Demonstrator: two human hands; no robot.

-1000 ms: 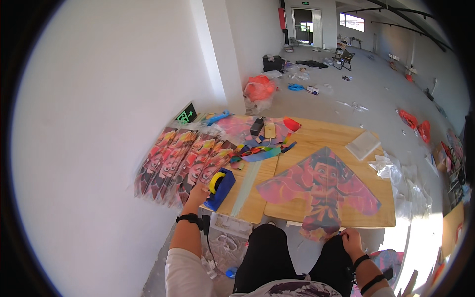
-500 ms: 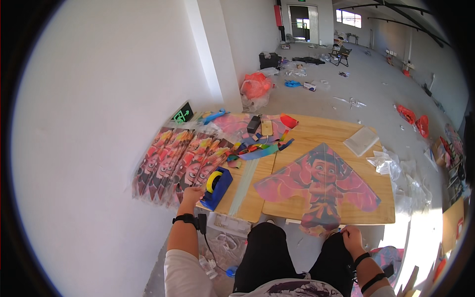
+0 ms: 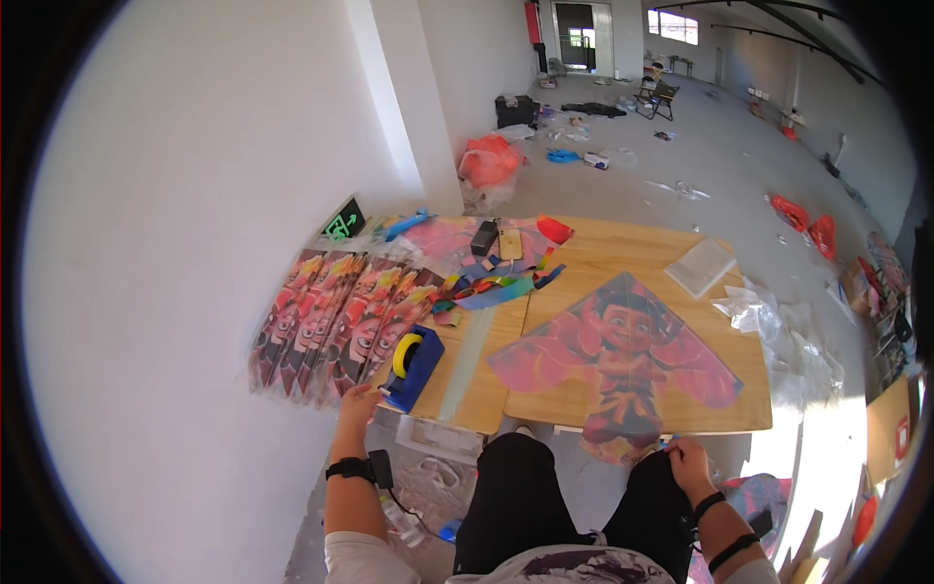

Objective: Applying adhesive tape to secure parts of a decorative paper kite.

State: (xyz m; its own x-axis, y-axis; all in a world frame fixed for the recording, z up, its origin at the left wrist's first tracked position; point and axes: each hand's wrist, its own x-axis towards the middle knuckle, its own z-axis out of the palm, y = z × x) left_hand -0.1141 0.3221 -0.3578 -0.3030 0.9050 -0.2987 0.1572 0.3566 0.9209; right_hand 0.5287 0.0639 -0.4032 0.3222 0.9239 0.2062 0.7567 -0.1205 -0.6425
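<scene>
My left hand (image 3: 358, 407) is beside the front end of a blue tape dispenser (image 3: 420, 372) with a yellow roll (image 3: 401, 356). Its fingers are pinched on a short, pale end of tape at the cutting edge. A kite (image 3: 623, 355) printed with a cartoon figure lies flat on the wooden table (image 3: 720, 420), its tail hanging over the near edge. By the tail's right lower corner, my right hand (image 3: 689, 463) is closed above my thigh; whatever its fingers hold is hidden.
Several folded printed kites (image 3: 336, 321) in clear plastic lie at the left. Rainbow ribbons (image 3: 486, 290), a phone (image 3: 511, 243) and a black box (image 3: 484, 237) are farther back. A clear plastic sheet (image 3: 700, 267) rests at the right, near crumpled plastic wrap (image 3: 754, 310). A wall stands left.
My left hand has drawn slightly back and left from the dispenser's front end. The right hand stays by the kite's tail. The whole view has shifted a little.
</scene>
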